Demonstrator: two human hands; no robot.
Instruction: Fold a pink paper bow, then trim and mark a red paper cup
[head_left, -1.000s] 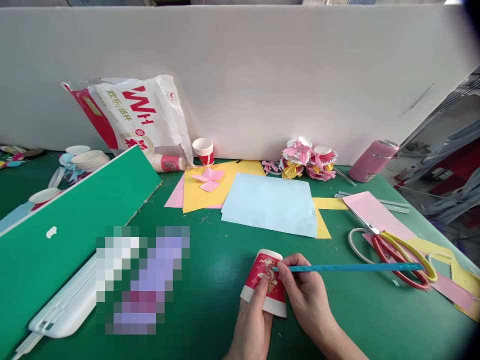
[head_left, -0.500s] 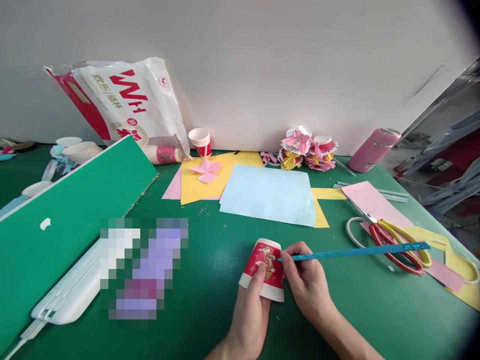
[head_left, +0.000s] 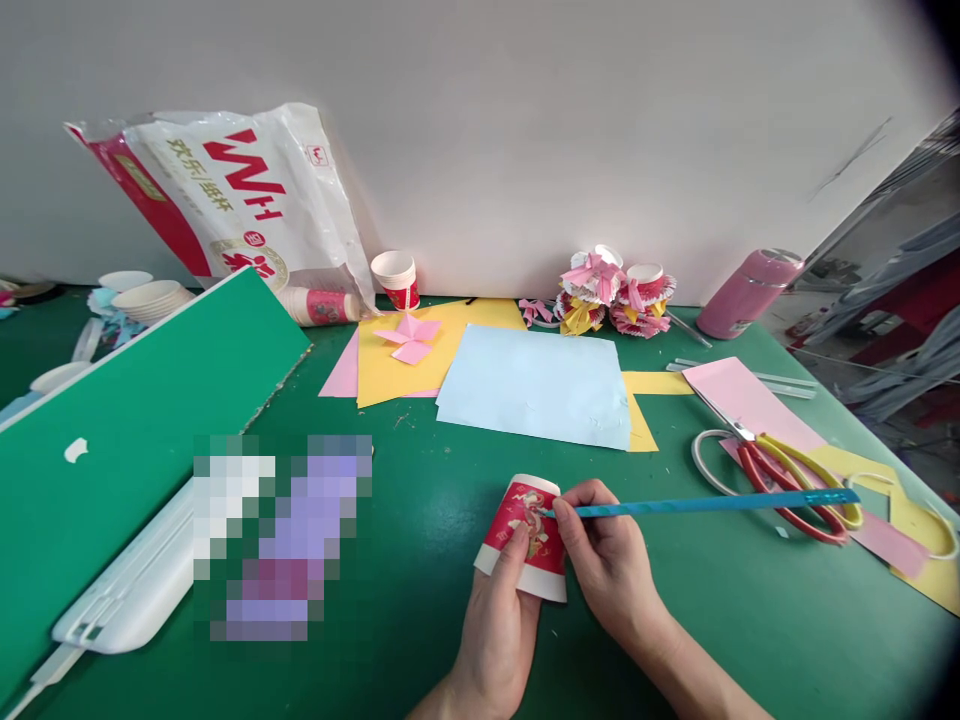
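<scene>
A red and white paper cup [head_left: 545, 550] with a printed dragon figure lies tilted in my left hand [head_left: 496, 630]. My left thumb presses on its printed side, and the other fingers are hidden behind or inside it. Between the thumb and fingers of my right hand [head_left: 604, 545], a long, thin blue stick [head_left: 697, 505] is pinched near its left end. Its tip lies over the cup's printed side; whether it touches or enters the wall I cannot tell. The stick's shiny far end reaches over the red and yellow scissor handles [head_left: 765, 470].
Light blue paper [head_left: 534, 388] lies over yellow sheets ahead. A pink paper pinwheel shape [head_left: 411, 338] rests at their left. Decorated cups [head_left: 592, 290], a standing cup [head_left: 396, 280] and a pink bottle [head_left: 752, 292] line the wall. A green board [head_left: 165, 370] and white glue gun [head_left: 127, 580] are left.
My right hand and the blue stick have shifted slightly left, bringing the tip a little farther over the cup's print. My left hand keeps its grip. The view has shifted slightly.
</scene>
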